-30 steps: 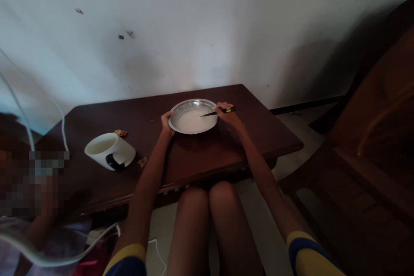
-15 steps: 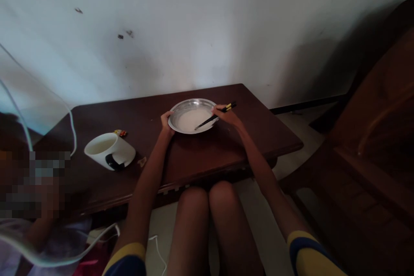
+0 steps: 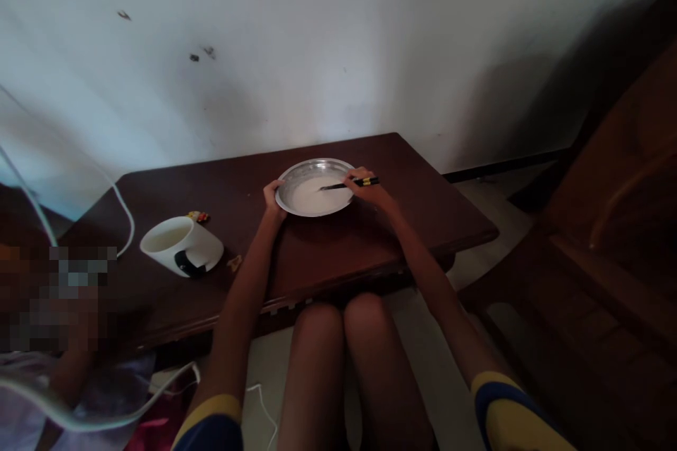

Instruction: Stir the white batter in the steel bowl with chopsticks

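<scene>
A shallow metal bowl point(image 3: 296, 208) rests on the dark wooden table, holding a whitish, batter-like mixture point(image 3: 312, 199). My left hand point(image 3: 273, 197) grips the bowl's left rim, thumb on top and the other fingers mostly hidden beneath. At the right rim, my right hand point(image 3: 366, 186) is closed around black chopsticks point(image 3: 333, 187) with gold bands near their upper ends. Their tips dip into the mixture close to the bowl's middle.
A white mug point(image 3: 183, 245) stands at the left, with a small colourful trinket point(image 3: 198, 216) behind it. White cables point(image 3: 124, 211) hang at the left, where a person's arm point(image 3: 68, 373) shows. A wooden chair point(image 3: 592, 282) is at the right, beyond the table point(image 3: 328, 261).
The chopstick tips have moved back, away from me, within the mixture, and the sticks now lie flatter. My left hand stays on the rim.
</scene>
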The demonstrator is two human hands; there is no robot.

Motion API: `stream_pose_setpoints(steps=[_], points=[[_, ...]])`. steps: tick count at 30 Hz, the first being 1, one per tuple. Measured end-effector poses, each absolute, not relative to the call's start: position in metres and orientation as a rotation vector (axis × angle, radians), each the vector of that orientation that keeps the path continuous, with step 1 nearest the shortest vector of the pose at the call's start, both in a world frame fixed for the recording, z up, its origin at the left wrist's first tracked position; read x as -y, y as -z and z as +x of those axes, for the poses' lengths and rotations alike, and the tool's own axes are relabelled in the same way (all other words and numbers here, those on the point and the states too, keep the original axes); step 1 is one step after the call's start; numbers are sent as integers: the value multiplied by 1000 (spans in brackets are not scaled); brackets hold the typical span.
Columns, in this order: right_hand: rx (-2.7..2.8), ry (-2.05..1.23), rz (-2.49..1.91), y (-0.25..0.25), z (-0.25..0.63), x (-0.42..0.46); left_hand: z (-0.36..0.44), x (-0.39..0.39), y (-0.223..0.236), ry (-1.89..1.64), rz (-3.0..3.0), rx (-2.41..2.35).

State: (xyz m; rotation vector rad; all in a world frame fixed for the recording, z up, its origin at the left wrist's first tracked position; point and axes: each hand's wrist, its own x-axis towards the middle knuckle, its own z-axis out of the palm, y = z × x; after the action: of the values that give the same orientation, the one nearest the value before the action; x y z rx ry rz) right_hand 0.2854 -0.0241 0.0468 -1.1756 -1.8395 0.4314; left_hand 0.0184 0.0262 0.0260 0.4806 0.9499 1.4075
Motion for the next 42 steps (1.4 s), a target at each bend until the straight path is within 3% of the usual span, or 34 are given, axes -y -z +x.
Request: stream_pose_setpoints(steps=[7, 13, 18, 23, 28, 33, 38, 42], points=[[1905, -519, -1122, -47, 284, 23, 17, -28, -23, -1421, 466, -933], [1724, -381, -1291, -46, 287, 21, 17, -28, -24, -1424, 496, -921], [1901, -550, -1121, -49, 280, 27, 17, -28, -24, -1415, 517, -965], [1764, -420, -1210, -48, 281, 27, 17, -30, -21, -1439, 502, -956], [1895, -635, -1091, -47, 281, 26, 17, -29, -21, -1424, 509, -969], [1790, -349, -1236, -47, 280, 26, 17, -27, -25, -1407, 479, -978], [1881, -578, -1125, -49, 283, 26, 18, -26, -26, -1409, 450, -955], [1881, -423, -1143, -48, 278, 29, 18, -26, -25, -1419, 486, -904]])
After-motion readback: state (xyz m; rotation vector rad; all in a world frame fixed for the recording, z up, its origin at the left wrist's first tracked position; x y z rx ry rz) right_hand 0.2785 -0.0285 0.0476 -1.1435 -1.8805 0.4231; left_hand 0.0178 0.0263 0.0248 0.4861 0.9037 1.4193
